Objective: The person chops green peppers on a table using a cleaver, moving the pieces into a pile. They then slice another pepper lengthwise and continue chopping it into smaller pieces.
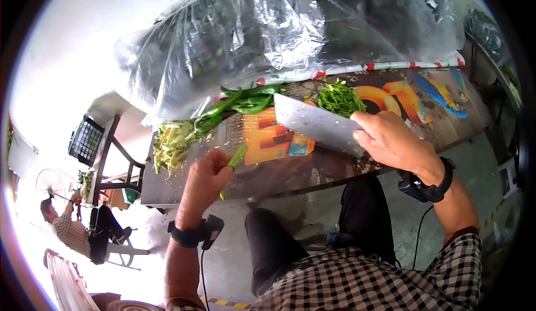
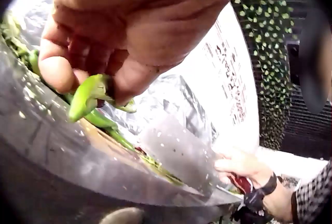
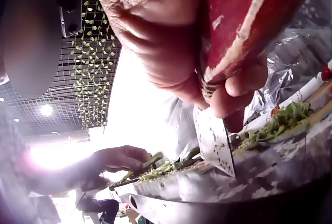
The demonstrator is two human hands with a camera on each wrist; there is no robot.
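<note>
My left hand (image 1: 206,177) pinches a cut-open green chili pepper (image 2: 88,99) between thumb and fingers, over the front left of the table (image 1: 218,191). In my right hand (image 1: 393,140) is a cleaver (image 1: 315,124), gripped by its red handle (image 3: 241,21). Its broad blade is over the printed tabletop, with small bits stuck to it in the right wrist view. Behind the blade sits a pile of sliced green pepper (image 1: 339,97). Several whole green chili peppers (image 1: 251,105) lie at the back, left of the blade. Pale pepper cores and seeds (image 1: 170,143) are heaped at the table's left end.
Clear plastic sheeting (image 1: 290,26) covers a bulky stack along the table's back edge. Loose seeds are scattered on the tabletop. At far left a person (image 1: 78,233) sits near a second table (image 1: 109,149) with a black crate (image 1: 86,140). My knees are below the front edge.
</note>
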